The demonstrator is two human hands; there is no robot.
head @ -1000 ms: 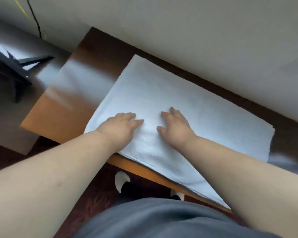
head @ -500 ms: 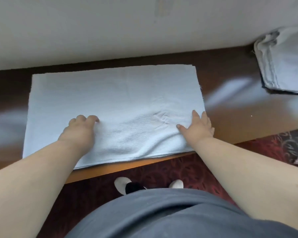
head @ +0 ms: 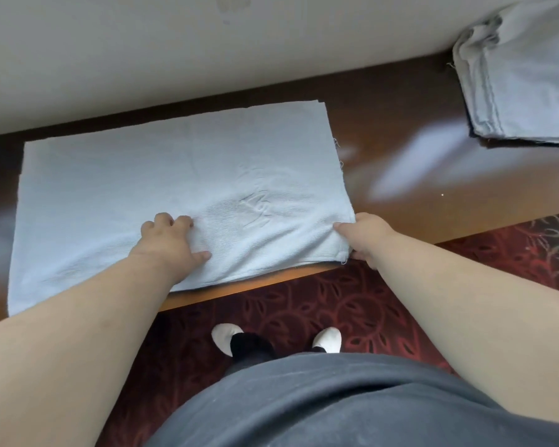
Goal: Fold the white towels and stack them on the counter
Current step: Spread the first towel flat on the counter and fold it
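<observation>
Partly hidden: right hand [head: 365, 235] fingers under towel [head: 181, 179] corner; left hand [head: 168, 240] pressing.

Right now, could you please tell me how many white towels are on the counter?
2 separate ones at least: a flat white terry towel under both hands, and a folded white towel pile at the far right, cut off by the frame, so its count is unclear.

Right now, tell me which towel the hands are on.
The flat towel in front, under both hands; the other towels lie stacked, untouched, at far right.

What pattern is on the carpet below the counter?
Dark red carpet with a leaf-and-vine pattern, clearest in the head view.
</observation>
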